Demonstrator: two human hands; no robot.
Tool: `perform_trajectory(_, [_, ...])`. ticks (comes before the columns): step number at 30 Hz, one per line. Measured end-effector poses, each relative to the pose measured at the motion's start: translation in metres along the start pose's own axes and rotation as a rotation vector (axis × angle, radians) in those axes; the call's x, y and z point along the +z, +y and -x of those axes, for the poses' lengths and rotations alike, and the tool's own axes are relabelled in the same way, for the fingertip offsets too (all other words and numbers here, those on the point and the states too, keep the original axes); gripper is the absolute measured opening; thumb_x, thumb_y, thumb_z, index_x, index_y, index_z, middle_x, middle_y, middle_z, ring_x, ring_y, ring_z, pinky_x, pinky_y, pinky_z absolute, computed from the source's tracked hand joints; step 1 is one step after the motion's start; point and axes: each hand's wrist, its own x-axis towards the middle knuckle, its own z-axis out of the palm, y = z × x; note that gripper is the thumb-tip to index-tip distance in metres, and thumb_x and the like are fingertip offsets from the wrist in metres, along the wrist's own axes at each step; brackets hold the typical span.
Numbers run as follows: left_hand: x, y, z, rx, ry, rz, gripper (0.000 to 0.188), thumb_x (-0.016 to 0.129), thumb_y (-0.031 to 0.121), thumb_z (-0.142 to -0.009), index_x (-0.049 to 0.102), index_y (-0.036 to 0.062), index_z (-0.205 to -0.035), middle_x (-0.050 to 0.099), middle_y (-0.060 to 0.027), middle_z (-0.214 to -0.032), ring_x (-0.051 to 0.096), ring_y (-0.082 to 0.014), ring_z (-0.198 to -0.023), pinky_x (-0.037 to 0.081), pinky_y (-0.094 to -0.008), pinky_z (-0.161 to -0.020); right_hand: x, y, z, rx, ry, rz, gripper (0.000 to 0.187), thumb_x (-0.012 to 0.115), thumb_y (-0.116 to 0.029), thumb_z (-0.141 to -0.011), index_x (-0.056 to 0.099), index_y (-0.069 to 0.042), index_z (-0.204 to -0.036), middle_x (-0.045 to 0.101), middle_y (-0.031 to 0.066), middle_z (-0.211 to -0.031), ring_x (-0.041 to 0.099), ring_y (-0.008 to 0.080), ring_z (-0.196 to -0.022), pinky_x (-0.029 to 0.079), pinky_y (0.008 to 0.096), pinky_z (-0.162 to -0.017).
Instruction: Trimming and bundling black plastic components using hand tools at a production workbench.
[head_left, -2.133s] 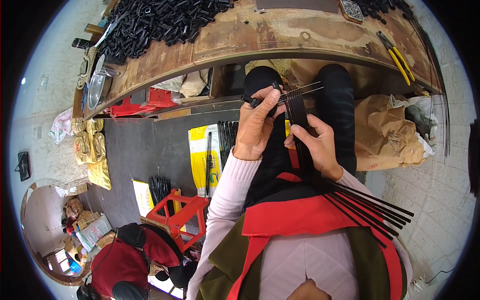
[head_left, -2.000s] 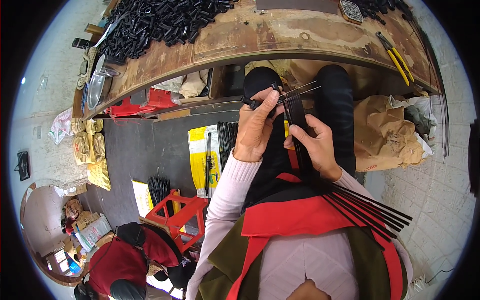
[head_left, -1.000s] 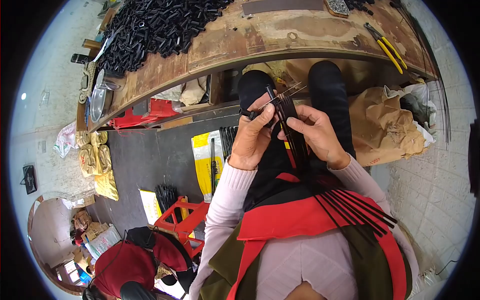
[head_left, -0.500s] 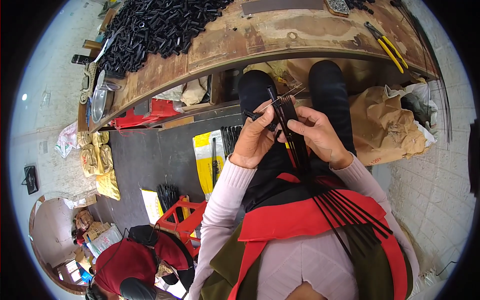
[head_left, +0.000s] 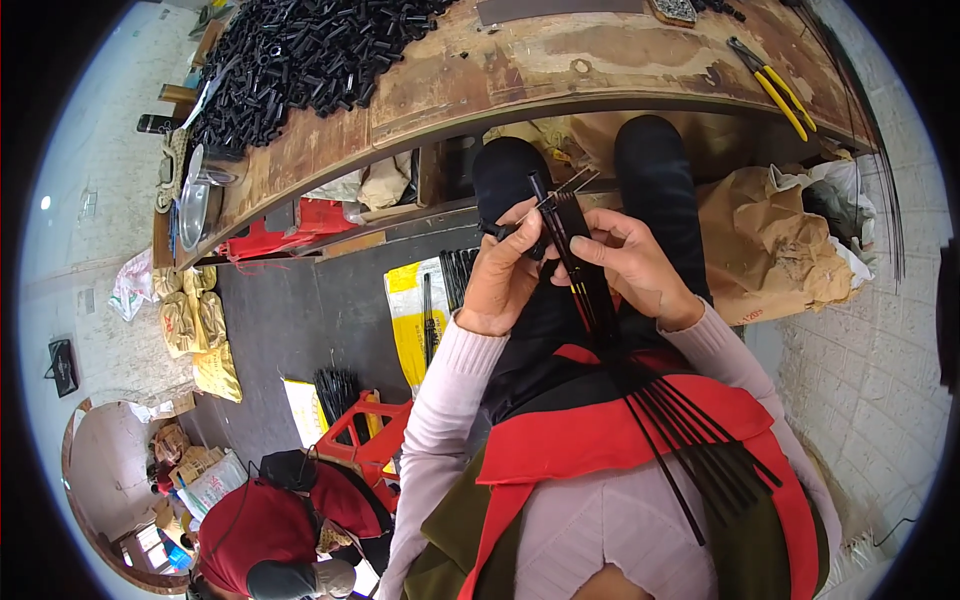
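A bundle of thin black rods [head_left: 597,300] lies over my lap, its near ends fanned out across the red apron [head_left: 560,430]. My right hand [head_left: 635,265] is closed round the far part of the bundle, thumb pressed on top. On the other side my left hand [head_left: 503,272] is closed, with small black plastic tubes [head_left: 492,230] partly showing among its fingers. Its thumb and fingertips meet the bundle beside a short black tube [head_left: 536,186] at the far end. Thin metal wires [head_left: 577,183] stick out there. The fingers partly hide the contact.
Ahead, a worn wooden table [head_left: 560,75] carries a heap of black plastic tubes [head_left: 300,60] and yellow-handled pliers [head_left: 772,88]. A brown paper sack [head_left: 765,245] stands at right. Black rods on yellow-and-white bags [head_left: 405,340] lie left, near a red stool [head_left: 365,430] and another person [head_left: 260,530].
My left thumb and fingertips have shifted slightly at the far end of the bundle. The rods' near ends have moved a little. The other person at lower left has shifted slightly.
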Motion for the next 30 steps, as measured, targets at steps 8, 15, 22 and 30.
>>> perform_trajectory(8, [0.008, -0.001, 0.008, 0.030, 0.016, -0.049, 0.042, 0.059, 0.035, -0.096, 0.052, 0.0073, -0.126, 0.061, -0.0091, -0.124, 0.060, -0.0093, -0.082, 0.051, -0.0240, -0.061, 0.002, 0.000, 0.004, 0.004, -0.008, -0.002, 0.021, 0.058, -0.007, -0.095, 0.056, 0.004, -0.113, 0.065, 0.0117, -0.097, 0.065, 0.0189, -0.083, 0.058, 0.0386, -0.083])
perform_trajectory(15, [0.028, 0.004, 0.004, 0.032, -0.008, 0.056, 0.035, 0.058, 0.025, -0.097, 0.050, 0.0094, -0.127, 0.061, -0.0079, -0.124, 0.056, -0.0073, -0.070, 0.048, -0.0226, -0.057, 0.001, 0.002, 0.004, -0.085, -0.037, 0.121, 0.028, 0.053, -0.008, -0.098, 0.050, 0.002, -0.124, 0.060, 0.0087, -0.098, 0.061, 0.0157, -0.087, 0.057, 0.0391, -0.086])
perform_trajectory(22, [0.050, 0.063, -0.028, 0.368, -0.170, -0.354, 0.060, 0.055, 0.034, -0.098, 0.037, -0.0010, -0.143, 0.049, -0.0132, -0.141, 0.043, -0.0231, -0.133, 0.035, -0.0346, -0.106, 0.008, -0.004, 0.006, -0.031, -0.069, 0.057, 0.035, 0.051, -0.009, -0.099, 0.046, 0.000, -0.132, 0.057, 0.0068, -0.098, 0.059, 0.0146, -0.089, 0.056, 0.0420, -0.088])
perform_trajectory(30, [0.029, 0.065, -0.027, -0.102, -0.327, 0.051, 0.056, 0.066, 0.031, -0.092, 0.048, 0.0010, -0.136, 0.065, -0.0089, -0.112, 0.060, -0.0182, -0.108, 0.046, -0.0304, -0.096, 0.006, -0.005, 0.007, -0.060, -0.054, 0.092, 0.035, 0.051, -0.008, -0.099, 0.046, 0.000, -0.132, 0.057, 0.0068, -0.098, 0.060, 0.0151, -0.090, 0.056, 0.0427, -0.088])
